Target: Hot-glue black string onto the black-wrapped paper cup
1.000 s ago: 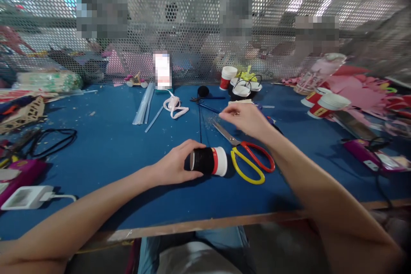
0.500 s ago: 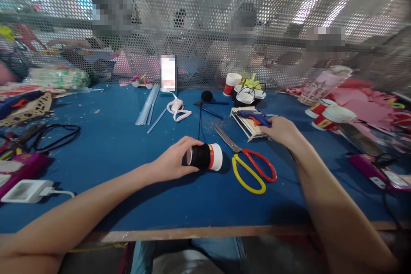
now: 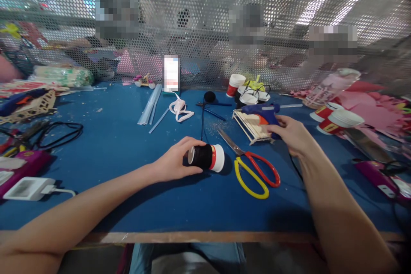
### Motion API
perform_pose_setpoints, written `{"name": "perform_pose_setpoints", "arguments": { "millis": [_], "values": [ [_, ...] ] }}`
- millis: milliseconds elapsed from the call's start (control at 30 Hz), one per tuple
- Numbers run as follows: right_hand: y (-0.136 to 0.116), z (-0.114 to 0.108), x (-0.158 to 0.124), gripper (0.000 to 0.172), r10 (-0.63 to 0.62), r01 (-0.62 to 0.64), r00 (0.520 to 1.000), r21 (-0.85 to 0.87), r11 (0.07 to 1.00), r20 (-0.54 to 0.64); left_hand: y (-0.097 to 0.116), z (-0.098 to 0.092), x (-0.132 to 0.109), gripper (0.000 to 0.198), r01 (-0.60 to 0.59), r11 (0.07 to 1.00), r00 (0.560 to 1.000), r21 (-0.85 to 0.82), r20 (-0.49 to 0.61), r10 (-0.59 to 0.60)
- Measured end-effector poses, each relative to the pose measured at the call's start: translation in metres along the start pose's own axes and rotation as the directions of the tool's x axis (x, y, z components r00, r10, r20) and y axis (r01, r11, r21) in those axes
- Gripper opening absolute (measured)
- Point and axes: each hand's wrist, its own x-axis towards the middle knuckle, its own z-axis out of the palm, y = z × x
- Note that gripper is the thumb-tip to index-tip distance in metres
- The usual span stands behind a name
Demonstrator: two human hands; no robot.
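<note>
My left hand [image 3: 180,158] is closed round a paper cup [image 3: 217,158] lying on its side, its base end wrapped in black cord. From the cup a black strand runs back to a small black ball of cord [image 3: 209,96]. My right hand [image 3: 290,133] grips the handle of a blue glue gun [image 3: 271,113] with an orange trigger; a clear glue stick pokes out of its back. The gun is just above a small rack of wooden sticks [image 3: 253,126]. Between my hands lie open scissors [image 3: 245,153] with one red and one yellow handle.
Clear glue sticks [image 3: 150,105], white ribbon [image 3: 180,110] and a propped phone [image 3: 171,72] are farther back. More paper cups [image 3: 340,120] and pink paper [image 3: 361,102] lie right. A white charger [image 3: 30,189] sits left. Perforated metal mesh [image 3: 199,21] closes off the back.
My right hand has taken the glue gun and raised it off the stick rack, the handle now firmly in my fingers. My left hand and the cup have stayed nearly still.
</note>
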Motion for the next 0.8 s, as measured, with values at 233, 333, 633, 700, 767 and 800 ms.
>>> {"name": "perform_pose_setpoints", "arguments": {
  "millis": [233,333,633,700,767,800],
  "values": [
    [-0.032,0.000,-0.042,0.018,-0.029,-0.063,0.907,0.202,0.977,0.420,-0.003,-0.002,0.001,0.048,-0.038,0.998,0.999,0.049,-0.037,0.040],
    [-0.039,0.008,-0.060,0.024,-0.096,-0.013,0.849,0.201,0.980,0.520,-0.004,-0.005,0.002,0.048,-0.054,0.992,0.997,0.115,-0.045,0.060],
    [-0.035,0.026,-0.083,0.024,-0.063,-0.008,0.838,0.127,0.992,0.542,-0.009,-0.006,0.004,0.045,-0.027,0.995,0.998,0.099,-0.062,0.033],
    [-0.033,0.028,-0.086,0.025,-0.029,-0.012,0.854,0.077,0.997,0.519,-0.009,-0.007,0.005,0.045,-0.034,0.993,0.998,0.111,-0.056,0.041],
    [-0.031,0.029,-0.089,0.021,-0.041,0.026,0.868,0.037,0.999,0.495,-0.008,-0.007,0.005,0.045,-0.044,0.992,0.997,0.118,-0.056,0.051],
    [-0.030,0.029,-0.091,0.019,-0.071,0.067,0.869,0.026,0.997,0.490,-0.008,-0.008,0.006,0.046,-0.045,0.993,0.997,0.112,-0.059,0.052]
  ]
}}
